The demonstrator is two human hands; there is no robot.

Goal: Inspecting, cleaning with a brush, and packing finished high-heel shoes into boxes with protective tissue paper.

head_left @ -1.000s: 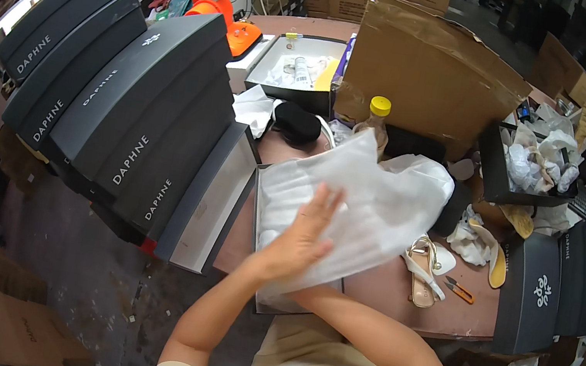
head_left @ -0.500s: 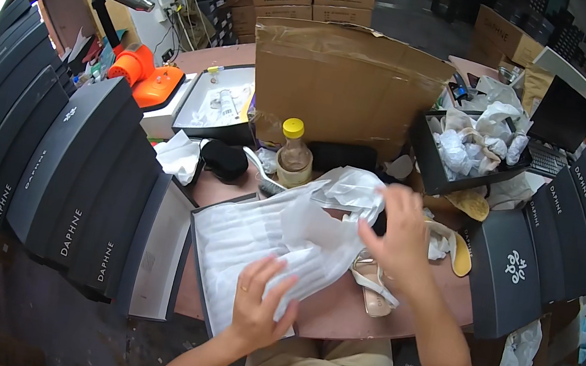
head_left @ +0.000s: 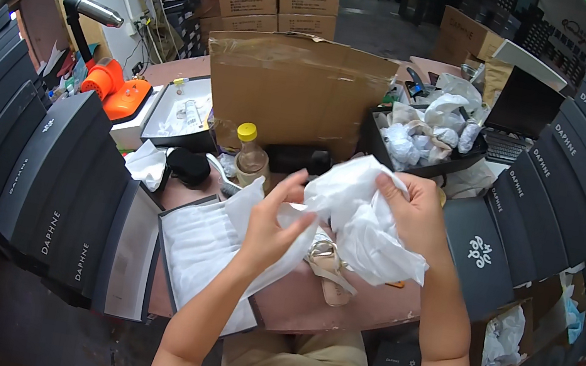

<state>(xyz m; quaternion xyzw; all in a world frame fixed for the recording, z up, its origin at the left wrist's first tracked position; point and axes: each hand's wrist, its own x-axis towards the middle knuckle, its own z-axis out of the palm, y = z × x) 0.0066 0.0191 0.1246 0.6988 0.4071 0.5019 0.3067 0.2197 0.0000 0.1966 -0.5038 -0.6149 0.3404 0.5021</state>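
Above the counter, both hands, left hand and right hand, have fingers closed on crumpled white tissue paper; gathering it loosely over the open shoebox should avoid tearing.

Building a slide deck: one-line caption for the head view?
Both hands, left hand and right hand, crumple white tissue paper above a sandal and open box.

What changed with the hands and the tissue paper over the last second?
Both hands, left hand and right hand, lifted and bunched the white tissue paper, earlier pressed flat over the open box. The sandal and bottle stayed on the table.
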